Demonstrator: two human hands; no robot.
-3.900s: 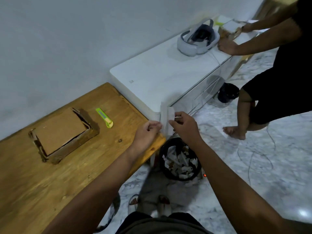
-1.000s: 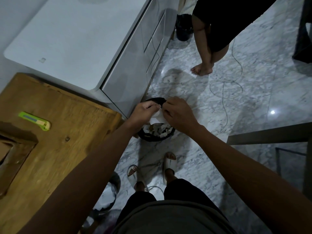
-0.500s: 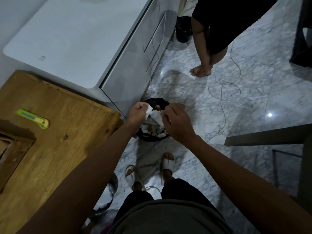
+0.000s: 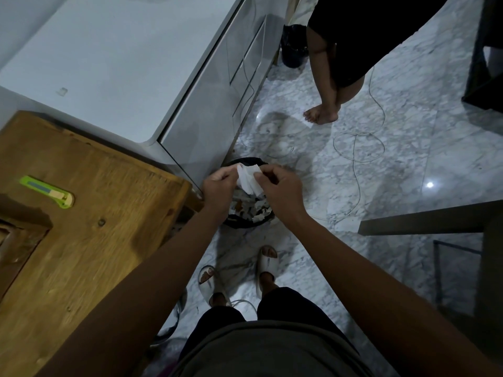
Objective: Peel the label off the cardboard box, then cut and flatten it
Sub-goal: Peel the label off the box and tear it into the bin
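A crumpled white label hangs between my left hand and my right hand, both pinching it just above a black waste bin full of paper scraps. Only a corner of the brown cardboard box shows at the left edge, lying on the wooden table. A green utility knife rests on the table beyond the box.
A white cabinet stands behind the table. Another person's bare legs stand on the marble floor by a second black bin. White cables loop across the floor. A dark chair frame is at the right.
Since the earliest frame I have turned away from the table and carried the label down over the bin. In the last second both hands keep pulling at the label, which now spreads wider between them.
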